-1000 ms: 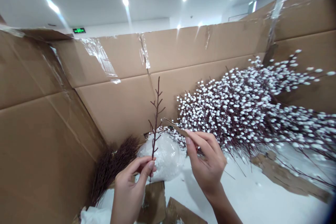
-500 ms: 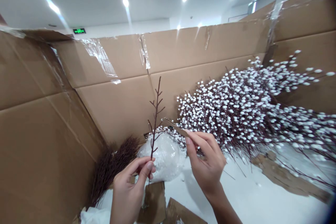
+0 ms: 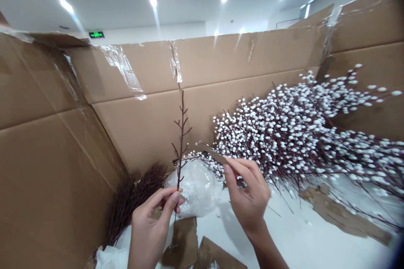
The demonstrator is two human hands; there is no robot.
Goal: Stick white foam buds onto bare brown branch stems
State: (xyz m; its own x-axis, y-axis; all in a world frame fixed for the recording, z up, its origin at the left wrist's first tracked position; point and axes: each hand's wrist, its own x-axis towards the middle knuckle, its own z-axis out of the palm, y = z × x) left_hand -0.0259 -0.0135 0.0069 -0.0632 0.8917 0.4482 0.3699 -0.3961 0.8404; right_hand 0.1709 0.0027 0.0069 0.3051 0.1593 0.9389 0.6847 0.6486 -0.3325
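Between thumb and fingers, my left hand [image 3: 154,220] pinches the lower stem of a bare dark-brown artificial twig [image 3: 181,143], which stands upright with short side shoots. My right hand [image 3: 248,193] grips a narrow strip of cardboard [image 3: 213,152] whose tip points left toward the twig. A small gap separates the strip from the twig. Behind both hands sits a clear plastic bag [image 3: 197,187] of small white pieces. To its left lies a bundle of bare brown twigs [image 3: 135,199].
A large heap of brown branches with white buds [image 3: 277,134] fills the right side. Tall cardboard walls [image 3: 202,61] enclose the white table [image 3: 280,235]. Cardboard pieces [image 3: 184,239] lie below my hands, and a torn cardboard strip [image 3: 344,214] lies at the right.
My left hand has shifted slightly left with the twig, widening the gap to the cardboard strip. The right hand stays nearly in place.
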